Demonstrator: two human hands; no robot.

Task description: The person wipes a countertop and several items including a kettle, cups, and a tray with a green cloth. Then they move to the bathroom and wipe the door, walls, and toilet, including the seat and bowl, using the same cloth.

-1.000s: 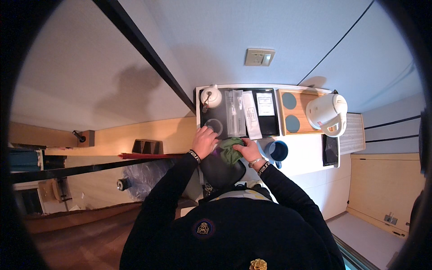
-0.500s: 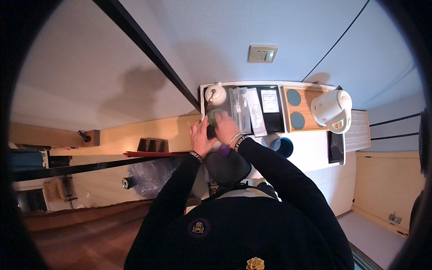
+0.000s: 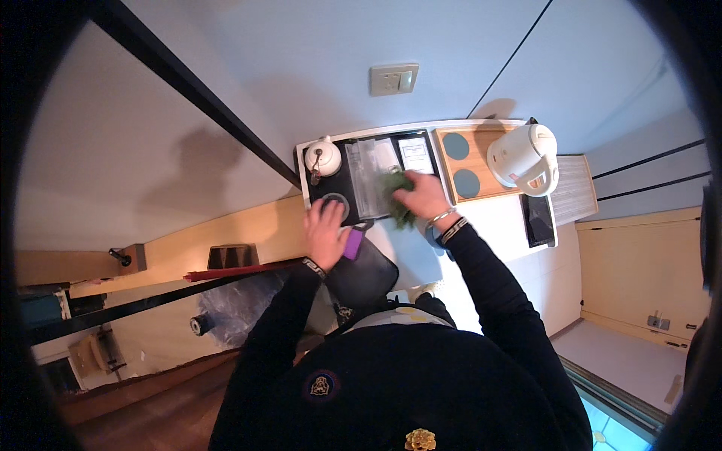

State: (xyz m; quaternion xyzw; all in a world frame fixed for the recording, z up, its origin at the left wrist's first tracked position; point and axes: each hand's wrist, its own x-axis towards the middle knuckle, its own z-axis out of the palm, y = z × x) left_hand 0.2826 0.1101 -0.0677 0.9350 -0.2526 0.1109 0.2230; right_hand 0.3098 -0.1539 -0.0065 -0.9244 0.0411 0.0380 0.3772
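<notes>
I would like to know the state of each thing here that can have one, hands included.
Right hand: fingers closed on green cloth.
Green cloth: crumpled, blurred.
Left hand: fingers extended at a round vessel; grip unclear.
Round vessel: partly hidden by the fingers.
White kettle: upright on the wooden tray.
White pot: upright on the black tray.
Wall socket: nothing plugged in.

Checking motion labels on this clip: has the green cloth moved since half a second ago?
Yes, rightward: against the wall socket, the green cloth was well to the left and is now almost directly below in the picture.
</notes>
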